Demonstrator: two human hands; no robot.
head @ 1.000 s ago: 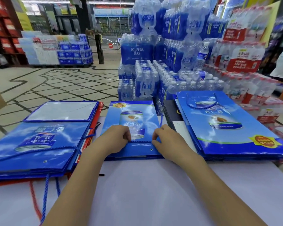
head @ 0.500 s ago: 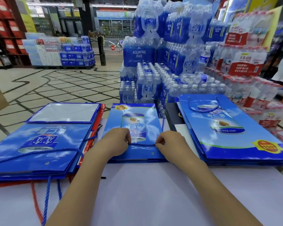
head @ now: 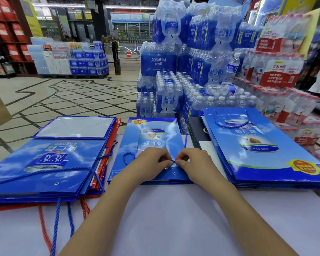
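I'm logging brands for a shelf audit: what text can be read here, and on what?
"AQUAFINA", "纯水乐": blue water pack.
"杏仁露", upside down: left bag, middle bag, right bag.
No-entry sign: symbol only, no words.
Red-labelled packs, gold badge on the right bag: too blurred to read.

I've got open table near me; left bag stack and right bag stack box in the middle bag, bottle packs wall the far side.
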